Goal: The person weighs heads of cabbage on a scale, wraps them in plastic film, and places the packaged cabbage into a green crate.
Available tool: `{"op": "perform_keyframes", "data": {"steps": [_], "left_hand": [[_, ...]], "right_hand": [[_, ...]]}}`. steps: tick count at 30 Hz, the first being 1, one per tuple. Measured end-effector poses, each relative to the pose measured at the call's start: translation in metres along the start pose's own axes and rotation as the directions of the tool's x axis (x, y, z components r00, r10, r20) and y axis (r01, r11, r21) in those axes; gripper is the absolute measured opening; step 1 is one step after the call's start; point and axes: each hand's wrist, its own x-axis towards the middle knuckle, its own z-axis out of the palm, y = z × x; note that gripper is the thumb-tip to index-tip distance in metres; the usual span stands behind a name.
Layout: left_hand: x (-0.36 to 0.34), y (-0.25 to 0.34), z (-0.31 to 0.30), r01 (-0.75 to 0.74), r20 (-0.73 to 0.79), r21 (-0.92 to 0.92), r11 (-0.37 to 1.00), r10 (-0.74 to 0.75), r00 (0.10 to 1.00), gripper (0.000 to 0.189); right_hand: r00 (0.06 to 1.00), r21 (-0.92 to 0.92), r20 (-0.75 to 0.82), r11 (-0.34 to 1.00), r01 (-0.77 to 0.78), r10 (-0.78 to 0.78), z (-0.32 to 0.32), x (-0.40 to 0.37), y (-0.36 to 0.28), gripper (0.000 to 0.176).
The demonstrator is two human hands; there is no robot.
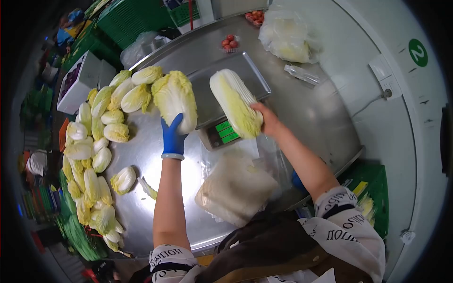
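My left hand [174, 137], in a blue glove, grips a large yellow-green napa cabbage [175, 96] by its lower end. My bare right hand [267, 120] is closed on the side of a second, longer napa cabbage [234, 101] with a white base and pale yellow leaves. That one overlaps the steel pan of a weighing scale [257, 78] in this view. Below it the scale's green display [227, 131] is lit and partly covered by the cabbage. Near my body lies a stack of clear plastic bags [236, 188] on the steel table.
Many smaller napa cabbages [101, 160] line the table's left side, with one apart [123, 180] beside a loose leaf [148, 188]. Red tomatoes [230, 43] in a clear tray and a bagged cabbage [290, 40] sit at the back. A green crate [373, 188] stands right.
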Motion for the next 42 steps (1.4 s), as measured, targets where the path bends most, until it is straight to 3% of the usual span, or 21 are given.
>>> {"op": "perform_keyframes", "data": {"steps": [3,4,7,8,10,11,12,13,15,18,21,24,27,29,33,34,37,38,40,41,42], "left_hand": [[0.025,-0.023,0.016,-0.011,-0.051,0.257,0.966,0.025,0.998,0.094],[0.05,-0.053,-0.002,-0.217,-0.012,0.427,0.878,0.245,0.969,0.102],[0.028,-0.049,0.009,-0.311,0.089,0.717,0.624,0.36,0.929,0.099],[0.001,-0.032,0.023,-0.273,0.069,0.873,0.405,0.451,0.89,0.09],[-0.052,-0.003,0.031,-0.266,0.138,0.534,0.803,0.227,0.964,0.08],[-0.074,0.01,0.026,-0.062,0.308,0.344,0.937,-0.05,0.95,0.071],[-0.101,0.019,0.026,0.117,0.406,0.236,0.965,-0.207,0.89,0.07],[-0.129,0.022,0.028,0.007,0.466,0.302,0.953,-0.154,0.871,0.072],[-0.154,0.016,0.004,-0.016,0.407,0.298,0.954,-0.112,0.906,0.076],[-0.185,0.01,-0.036,0.033,0.368,0.282,0.959,-0.14,0.919,0.08],[-0.22,-0.003,-0.062,0.095,0.287,0.266,0.959,-0.173,0.942,0.079],[-0.249,-0.018,-0.087,0.191,0.148,0.251,0.949,-0.233,0.961,0.076],[-0.273,-0.049,-0.11,0.171,0.095,0.193,0.966,-0.192,0.977,0.071],[-0.285,-0.069,-0.122,0.19,0.043,0.141,0.972,-0.198,0.979,0.069],[-0.315,-0.079,-0.128,0.173,-0.187,0.35,0.921,-0.112,0.976,0.064],[-0.321,-0.083,-0.132,0.183,-0.221,0.313,0.932,-0.116,0.968,0.06],[-0.344,-0.091,-0.165,0.307,-0.119,-0.362,0.88,-0.37,0.921,0.052],[-0.351,-0.095,-0.161,0.282,-0.154,-0.197,0.939,-0.313,0.937,0.05],[-0.366,-0.101,-0.162,0.082,-0.173,-0.114,0.99,-0.101,0.98,0.054],[-0.37,-0.103,-0.164,-0.024,-0.168,-0.07,0.997,0.012,0.986,0.057],[-0.386,-0.069,-0.173,0.121,-0.078,-0.203,0.972,-0.139,0.987,0.065]], "right_hand": [[1.0,0.027,-0.003,0.999,0.028,-0.028,-0.003,-0.058,0.018,0.063],[0.999,0.022,0.007,0.999,0.037,-0.037,-0.005,-0.071,0.025,0.07],[0.995,-0.1,0.024,0.99,0.103,-0.102,0.011,-0.102,0.039,0.087],[0.992,-0.16,0.034,0.979,0.127,-0.123,0.02,-0.11,0.042,0.093],[0.988,-0.246,0.094,0.959,0.141,-0.121,0.034,-0.121,0.051,0.098],[0.985,-0.286,0.127,0.947,0.147,-0.114,0.041,-0.124,0.057,0.101],[0.988,-0.284,0.13,0.951,0.122,-0.088,0.047,-0.128,0.065,0.102],[0.989,-0.346,0.14,0.933,0.101,-0.055,0.055,-0.132,0.07,0.103],[0.986,-0.47,0.169,0.88,0.071,0.011,0.076,-0.134,0.078,0.104],[0.971,-0.753,0.211,0.652,0.09,0.11,0.103,-0.131,0.097,0.106],[0.96,-0.844,0.213,0.53,0.088,0.18,0.122,-0.133,0.131,0.107],[0.933,-0.843,0.235,0.536,0.055,0.273,0.117,-0.133,0.164,0.104],[0.912,-0.858,0.217,0.514,0.008,0.347,0.1,-0.135,0.191,0.106],[0.882,-0.8,0.222,0.595,-0.079,0.416,0.107,-0.14,0.2,0.108],[0.828,-0.82,0.222,0.558,-0.127,0.515,0.102,-0.138,0.222,0.107],[0.816,-0.828,0.21,0.541,-0.145,0.539,0.102,-0.136,0.227,0.106],[0.761,-0.725,0.134,0.586,-0.361,0.635,0.092,-0.132,0.236,0.101],[0.746,-0.67,0.114,0.605,-0.43,0.656,0.09,-0.128,0.241,0.101],[0.692,-0.631,0.076,0.572,-0.524,0.718,0.116,-0.129,0.246,0.101],[0.708,-0.737,0.129,0.545,-0.401,0.695,0.129,-0.125,0.252,0.102],[0.722,-0.822,0.185,0.508,-0.258,0.666,0.142,-0.121,0.259,0.102]]}}
